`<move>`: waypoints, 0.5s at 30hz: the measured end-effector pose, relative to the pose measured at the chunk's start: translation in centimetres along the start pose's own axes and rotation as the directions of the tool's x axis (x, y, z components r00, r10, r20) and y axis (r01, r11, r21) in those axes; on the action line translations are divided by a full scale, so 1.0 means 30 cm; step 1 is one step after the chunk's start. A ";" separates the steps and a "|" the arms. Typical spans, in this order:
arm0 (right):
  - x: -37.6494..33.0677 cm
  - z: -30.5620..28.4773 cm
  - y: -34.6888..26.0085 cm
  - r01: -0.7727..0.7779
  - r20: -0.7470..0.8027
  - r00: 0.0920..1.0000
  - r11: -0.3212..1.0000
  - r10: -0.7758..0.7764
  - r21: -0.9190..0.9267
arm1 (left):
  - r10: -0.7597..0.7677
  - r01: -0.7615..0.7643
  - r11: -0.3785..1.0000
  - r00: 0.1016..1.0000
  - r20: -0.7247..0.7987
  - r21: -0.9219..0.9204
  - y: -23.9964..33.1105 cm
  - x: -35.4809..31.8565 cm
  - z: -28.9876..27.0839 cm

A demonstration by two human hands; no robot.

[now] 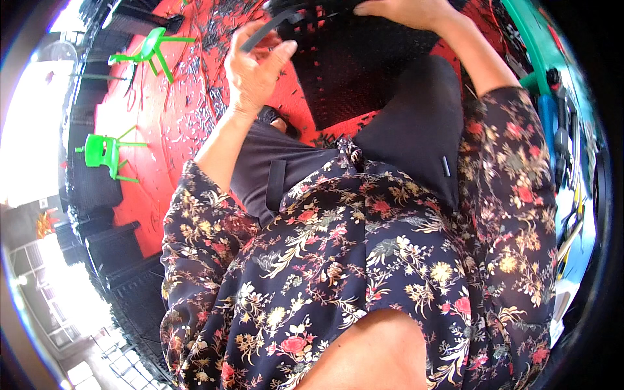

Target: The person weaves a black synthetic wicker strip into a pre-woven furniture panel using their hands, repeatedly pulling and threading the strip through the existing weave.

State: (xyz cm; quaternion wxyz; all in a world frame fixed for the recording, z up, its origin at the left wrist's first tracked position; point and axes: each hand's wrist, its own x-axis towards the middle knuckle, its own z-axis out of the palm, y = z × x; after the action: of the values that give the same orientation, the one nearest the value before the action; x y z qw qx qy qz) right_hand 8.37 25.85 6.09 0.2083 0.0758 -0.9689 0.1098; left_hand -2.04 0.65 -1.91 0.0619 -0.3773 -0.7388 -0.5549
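Observation:
My left hand point(252, 73) is raised at the upper left of a dark woven-looking panel point(338, 84). A flat black strip point(268, 31) runs through its fingers, while the thumb sticks out to the right. At the top edge my right hand point(413, 12) reaches over the panel's far part with a finger stretched leftward; its other fingers are cut off or hidden. Small red gaps show through the panel, which lies in front of my knees. Another black strip point(276, 185) rests on my left thigh.
Black scraps point(205, 120) litter the red floor point(146, 201). Two small green chairs point(103, 151) are at the left, the farther one tipped over. Dark stacked blocks point(114, 253) line the left side. A green frame point(530, 39) and assorted items stand close at my right.

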 end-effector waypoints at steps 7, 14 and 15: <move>-0.139 -0.135 0.146 -0.136 0.012 0.989 0.945 0.146 -0.298 | -0.558 0.533 0.811 0.828 0.047 0.239 -0.267 -0.286 0.039; -0.298 -0.260 0.227 -0.299 0.061 0.954 0.947 0.293 0.121 | -0.464 0.292 0.841 0.821 0.332 0.455 -0.366 -0.501 0.195; -0.322 -0.292 0.226 -0.263 0.050 0.965 0.960 0.259 0.094 | -0.388 0.241 0.901 0.819 0.422 0.362 -0.322 -0.502 0.247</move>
State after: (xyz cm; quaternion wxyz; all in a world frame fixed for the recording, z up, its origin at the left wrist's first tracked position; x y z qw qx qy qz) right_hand 19.15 35.50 8.58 0.1700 -0.0403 -0.9675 0.1829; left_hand 5.00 -1.25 -19.84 -0.1632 -0.3617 -0.8565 -0.3299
